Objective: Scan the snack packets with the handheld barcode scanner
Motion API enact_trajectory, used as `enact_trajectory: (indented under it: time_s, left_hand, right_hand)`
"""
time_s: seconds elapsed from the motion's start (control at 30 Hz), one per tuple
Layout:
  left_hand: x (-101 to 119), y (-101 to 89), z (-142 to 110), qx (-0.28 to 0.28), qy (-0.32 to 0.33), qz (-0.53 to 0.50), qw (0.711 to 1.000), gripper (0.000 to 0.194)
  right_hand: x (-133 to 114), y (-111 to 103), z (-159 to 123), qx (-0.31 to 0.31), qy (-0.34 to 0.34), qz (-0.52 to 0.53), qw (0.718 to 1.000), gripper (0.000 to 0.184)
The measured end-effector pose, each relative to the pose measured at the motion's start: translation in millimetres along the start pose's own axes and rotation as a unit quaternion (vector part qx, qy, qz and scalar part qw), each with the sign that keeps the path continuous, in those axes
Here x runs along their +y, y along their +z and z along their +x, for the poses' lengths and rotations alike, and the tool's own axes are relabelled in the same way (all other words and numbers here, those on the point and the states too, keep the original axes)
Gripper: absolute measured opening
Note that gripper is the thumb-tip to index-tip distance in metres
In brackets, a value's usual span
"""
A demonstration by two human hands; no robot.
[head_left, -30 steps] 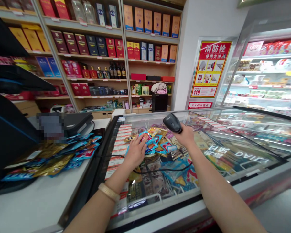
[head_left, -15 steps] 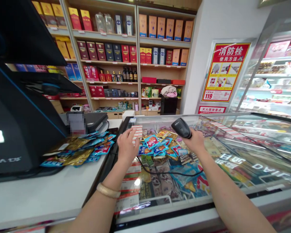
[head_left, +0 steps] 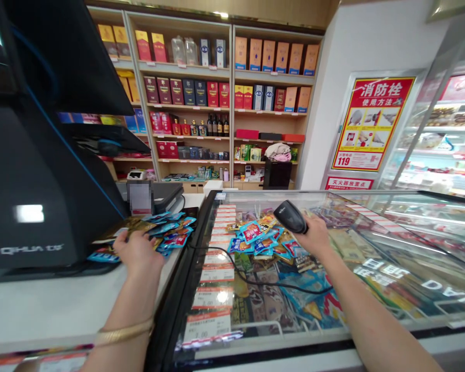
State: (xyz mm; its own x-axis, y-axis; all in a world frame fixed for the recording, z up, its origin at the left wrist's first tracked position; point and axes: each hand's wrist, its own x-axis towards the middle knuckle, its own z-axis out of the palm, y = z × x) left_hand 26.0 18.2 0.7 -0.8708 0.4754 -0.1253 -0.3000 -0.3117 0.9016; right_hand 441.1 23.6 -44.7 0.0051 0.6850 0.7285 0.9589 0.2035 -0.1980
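Observation:
My right hand point(head_left: 313, 233) is wrapped round the handle of a black barcode scanner point(head_left: 290, 217), held over the glass-topped freezer point(head_left: 251, 338). Below and left of the scanner, a heap of blue, red and gold snack packets point(head_left: 256, 240) lies on the glass. My left hand point(head_left: 141, 253) is over a second pile of snack packets point(head_left: 174, 238) on the white counter, palm down with its fingers apart. Its fingertips reach a gold packet at the pile's left side; whether they press on it I cannot tell.
A black checkout terminal point(head_left: 42, 206) stands on the counter point(head_left: 62, 310) at the left. The scanner's black cable point(head_left: 256, 281) loops across the freezer glass, past price labels point(head_left: 213, 297). Behind are shelves point(head_left: 186, 107) of boxes and bottles.
My left hand has moved left, from above the freezer's edge to the packet pile on the counter. The right hand keeps the scanner at nearly the same place. The view has shifted slightly left.

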Motion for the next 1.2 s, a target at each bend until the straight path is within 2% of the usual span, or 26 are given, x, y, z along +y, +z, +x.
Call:
enact_trajectory:
  time_s: [0.1,0.2,0.3,0.4,0.5,0.6,0.7,0.8,0.93,1.07,1.13,1.2]
  left_hand:
    - [2,-19.5,15,0.007,0.024,0.004,1.0,0.037]
    - [1,-29.1,30,-0.005,0.028,-0.011,1.0,0.036]
    - [4,-33.0,49,-0.042,0.015,-0.002,0.999,0.035]
    - [9,-38.6,70,-0.097,0.014,0.024,0.995,0.025]
    - [12,-44.0,74,-0.125,0.018,0.036,0.991,0.017]
    - [17,-42.3,46,-0.123,0.023,0.006,0.992,0.016]
    - [26,-31.0,-4,-0.15,0.031,-0.057,0.987,0.016]
    - [35,-11.0,-52,-0.187,0.003,-0.134,0.973,0.004]
    - [32,23.9,-88,-0.174,-0.142,-0.187,0.956,0.013]
    - [13,53.6,-110,-0.215,-0.295,-0.176,0.914,0.018]
    - [1,60.7,-118,-0.236,-0.341,-0.167,0.895,0.02]
    - [-11,62.4,-122,-0.251,-0.359,-0.167,0.883,0.024]
  right_hand:
    - [-3,0,-1,-0.013,-0.015,0.002,1.0,0.027]
    - [-6,-1,-1,-0.025,-0.02,0.006,0.999,0.023]
    - [-8,-1,-2,-0.035,-0.02,0.015,0.999,0.022]
    - [-8,0,-2,-0.041,-0.021,0.027,0.999,0.025]
    - [-9,0,-2,-0.044,-0.019,0.028,0.998,0.025]
    - [-11,-2,-1,-0.048,-0.023,0.029,0.998,0.022]
    - [-13,-4,-1,-0.042,-0.022,0.034,0.998,0.021]
    - [-12,-4,0,-0.03,-0.017,0.044,0.998,0.021]
    - [-12,-4,1,-0.015,-0.01,0.052,0.998,0.022]
    - [-14,-7,2,-0.009,-0.007,0.062,0.998,0.02]
    - [-15,-9,3,-0.004,-0.007,0.067,0.998,0.018]
    - [-15,-10,3,0.002,-0.011,0.076,0.997,0.015]
